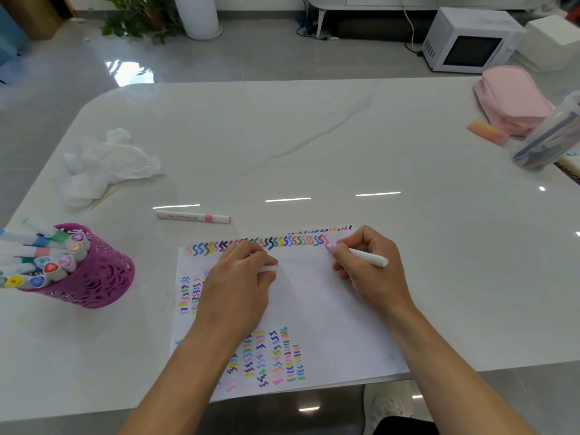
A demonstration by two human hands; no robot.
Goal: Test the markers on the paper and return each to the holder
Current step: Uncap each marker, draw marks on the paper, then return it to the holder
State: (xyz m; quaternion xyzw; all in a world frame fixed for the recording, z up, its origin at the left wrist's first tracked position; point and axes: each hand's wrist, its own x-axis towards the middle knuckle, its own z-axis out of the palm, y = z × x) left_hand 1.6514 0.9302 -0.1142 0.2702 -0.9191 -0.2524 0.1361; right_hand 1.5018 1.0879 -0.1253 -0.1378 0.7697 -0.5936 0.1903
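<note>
The right hand (367, 271) is found closed round a white marker (369, 258) in a writing grip. The marker's pink tip is set on the paper (320, 309), at the right end of a row of coloured squiggles (270, 242) that runs along the paper's far edge. The paper lies flat on the worktop (314, 136), under both hands.

The left hand (240, 277) is rested knuckles-up on the paper, near the right hand and to its left. Its fingers are curled round a small white piece (269, 269); what the piece is cannot be told. Further blocks of squiggles are noted just left of the left hand and, nearer the body, between the two forearms.

Well to the left of the left hand, a purple perforated holder (100, 277) is seen on the worktop. It is filled with markers (50, 268), whose coloured ends are turned toward the camera. A loose marker (193, 216) with a pink band is laid flat beyond the left hand, just past the paper's far edge and not touching it. A crumpled white tissue (103, 164) is recorded farther off, beyond and to the left of that hand.

Well beyond the right hand and to its right, a pink pouch (508, 98), a pink-orange block (488, 131) and a clear container of pens (546, 139) are grouped near the worktop's edge. A white microwave (467, 42) is observed on the floor behind them.
</note>
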